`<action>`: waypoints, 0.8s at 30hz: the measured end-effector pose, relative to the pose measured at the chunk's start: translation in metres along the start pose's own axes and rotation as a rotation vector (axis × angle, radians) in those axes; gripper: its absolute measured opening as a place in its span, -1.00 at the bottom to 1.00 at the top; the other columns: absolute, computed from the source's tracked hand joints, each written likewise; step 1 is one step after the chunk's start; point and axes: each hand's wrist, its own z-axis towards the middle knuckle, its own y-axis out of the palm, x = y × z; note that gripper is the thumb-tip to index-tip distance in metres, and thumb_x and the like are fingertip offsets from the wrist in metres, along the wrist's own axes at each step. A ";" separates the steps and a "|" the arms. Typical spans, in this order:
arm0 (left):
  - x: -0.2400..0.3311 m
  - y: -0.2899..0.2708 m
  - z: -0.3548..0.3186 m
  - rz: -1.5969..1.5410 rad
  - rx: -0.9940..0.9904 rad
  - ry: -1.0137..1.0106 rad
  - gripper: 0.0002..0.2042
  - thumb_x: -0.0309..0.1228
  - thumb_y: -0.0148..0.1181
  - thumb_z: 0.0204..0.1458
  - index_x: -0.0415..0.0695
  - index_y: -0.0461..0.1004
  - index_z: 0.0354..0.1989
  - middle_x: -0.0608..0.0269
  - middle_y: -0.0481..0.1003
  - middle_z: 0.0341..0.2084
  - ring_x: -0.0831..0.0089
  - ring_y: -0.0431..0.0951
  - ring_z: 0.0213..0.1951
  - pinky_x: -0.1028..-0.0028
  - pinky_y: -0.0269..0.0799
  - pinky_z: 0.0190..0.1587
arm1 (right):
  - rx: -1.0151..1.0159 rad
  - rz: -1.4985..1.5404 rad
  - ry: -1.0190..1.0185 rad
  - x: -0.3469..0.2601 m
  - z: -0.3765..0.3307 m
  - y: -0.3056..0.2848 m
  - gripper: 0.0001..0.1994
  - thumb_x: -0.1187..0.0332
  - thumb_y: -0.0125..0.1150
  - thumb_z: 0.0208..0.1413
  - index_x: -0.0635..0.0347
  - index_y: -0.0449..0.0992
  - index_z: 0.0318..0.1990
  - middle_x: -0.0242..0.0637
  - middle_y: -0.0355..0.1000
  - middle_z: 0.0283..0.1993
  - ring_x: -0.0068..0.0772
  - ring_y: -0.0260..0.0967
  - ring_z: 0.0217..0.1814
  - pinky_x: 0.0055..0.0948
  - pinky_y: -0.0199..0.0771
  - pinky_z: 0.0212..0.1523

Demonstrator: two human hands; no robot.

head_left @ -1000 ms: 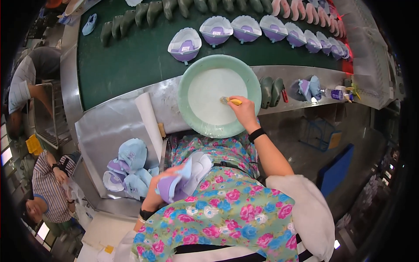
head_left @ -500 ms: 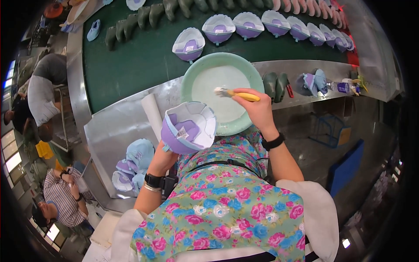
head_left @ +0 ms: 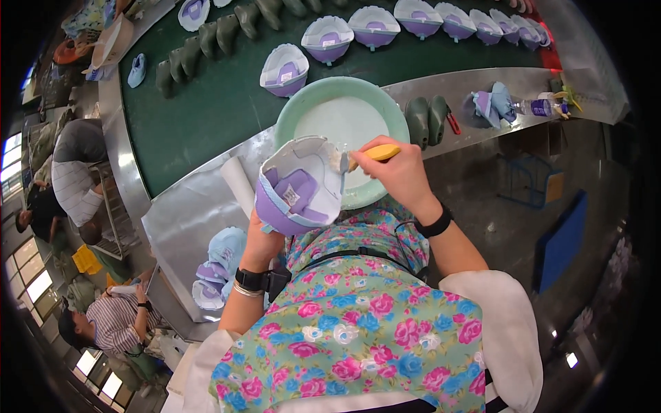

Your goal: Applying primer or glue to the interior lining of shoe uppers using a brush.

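Note:
My left hand [head_left: 263, 233] holds up a purple shoe upper [head_left: 272, 210] with white lining and light-blue edging. Its opening faces up, and a small white label shows inside. In my right hand [head_left: 404, 175] is a brush [head_left: 383, 152] with a yellow handle, gripped between the fingers. The bristles meet the upper's white rim on its right side. Behind both hands stands a pale green basin [head_left: 402, 122] of white liquid, partly covered by the upper and the brush.
Similar uppers [head_left: 374, 27] line the green work surface [head_left: 200, 131], beside dark green shoe lasts [head_left: 227, 34]. Two lasts [head_left: 436, 118] and a red-handled tool [head_left: 453, 122] lie right of the basin. More uppers [head_left: 227, 249] pile at left, near a white roll [head_left: 237, 180]. Other people [head_left: 113, 320] are further left.
My right hand has brought the brush from over the basin to the upper's rim. The upper has risen slightly and tilted in my left hand. The whole view has shifted a little.

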 end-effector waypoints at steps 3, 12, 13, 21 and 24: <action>-0.011 -0.014 0.000 -0.011 0.051 0.063 -0.47 -0.55 0.09 0.11 -0.13 0.14 0.28 0.27 0.41 -0.02 0.46 0.44 -0.03 0.36 0.39 0.06 | -0.055 0.074 0.107 -0.010 -0.013 0.006 -0.81 0.35 0.34 0.00 0.30 0.52 -0.45 -0.39 0.48 -0.57 -0.71 0.37 -0.59 -0.69 0.36 -0.56; -0.002 -0.016 0.003 0.656 0.175 0.265 -0.62 -0.55 0.08 0.13 -0.22 0.25 0.13 0.28 0.43 -0.13 0.54 0.43 -0.15 0.52 0.39 -0.14 | -0.236 0.267 0.273 -0.050 -0.019 -0.014 -0.79 0.32 0.34 -0.02 0.30 0.52 -0.48 -0.34 0.47 -0.60 -0.69 0.36 -0.62 -0.67 0.34 -0.58; 0.000 -0.012 0.004 0.627 0.257 0.281 -0.70 -0.53 0.10 0.13 -0.22 0.31 0.04 0.32 0.47 -0.28 0.53 0.48 -0.30 0.53 0.44 -0.29 | -0.239 0.265 0.269 -0.043 -0.013 -0.015 -0.79 0.32 0.34 -0.02 0.30 0.52 -0.48 -0.34 0.47 -0.60 -0.69 0.36 -0.62 -0.67 0.34 -0.58; -0.002 -0.040 0.012 -0.526 0.015 -0.353 -0.73 -0.28 0.04 0.03 -0.17 0.43 -0.15 0.21 0.50 -0.54 0.42 0.46 -0.64 0.48 0.45 -0.58 | 0.088 -0.011 -0.266 -0.070 -0.001 -0.027 -0.91 0.51 0.32 -0.06 0.28 0.57 -0.37 -0.28 0.52 -0.38 -0.55 0.46 -0.41 -0.55 0.42 -0.40; -0.003 -0.026 0.012 -0.573 -0.050 -0.553 -0.67 -0.16 0.03 0.06 -0.17 0.44 -0.16 0.21 0.47 -0.58 0.49 0.38 -0.74 0.61 0.29 -0.77 | -0.339 0.077 -0.409 -0.082 0.002 -0.012 -0.87 0.53 0.35 -0.12 0.27 0.59 -0.34 -0.27 0.53 -0.33 -0.45 0.47 -0.31 -0.50 0.43 -0.29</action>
